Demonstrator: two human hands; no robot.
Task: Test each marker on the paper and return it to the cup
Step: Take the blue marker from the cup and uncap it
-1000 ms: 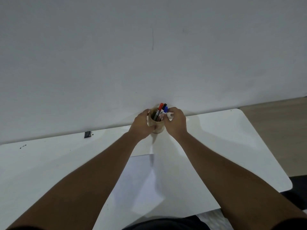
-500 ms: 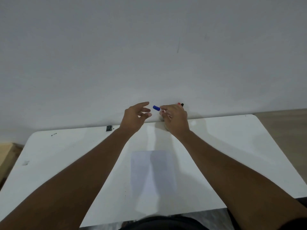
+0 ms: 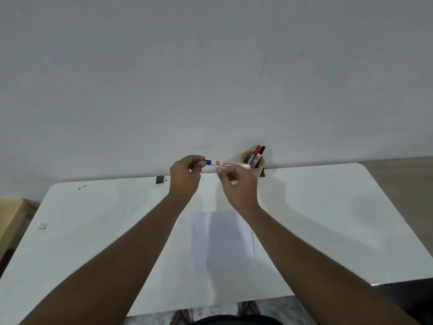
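Note:
A white marker with a blue cap [image 3: 226, 164] lies level in the air between my hands, above the table's far side. My left hand [image 3: 186, 178] pinches the blue cap end. My right hand [image 3: 239, 185] holds the white barrel near its other end. Behind it a tan cup [image 3: 259, 168] stands against the wall with a red-capped marker [image 3: 255, 153] and a black-capped marker [image 3: 260, 153] sticking out. A white sheet of paper [image 3: 221, 242] lies flat on the table between my forearms.
The white table [image 3: 328, 219] ends at the wall on the far side. A small dark object [image 3: 159, 179] sits at that far edge, left of my hands. A small scrap [image 3: 43, 226] lies near the table's left edge. Feet show below the near edge.
The blue-capped marker came out of the cup in my right hand and moved left. My left hand has taken hold of its cap. The cup is uncovered again.

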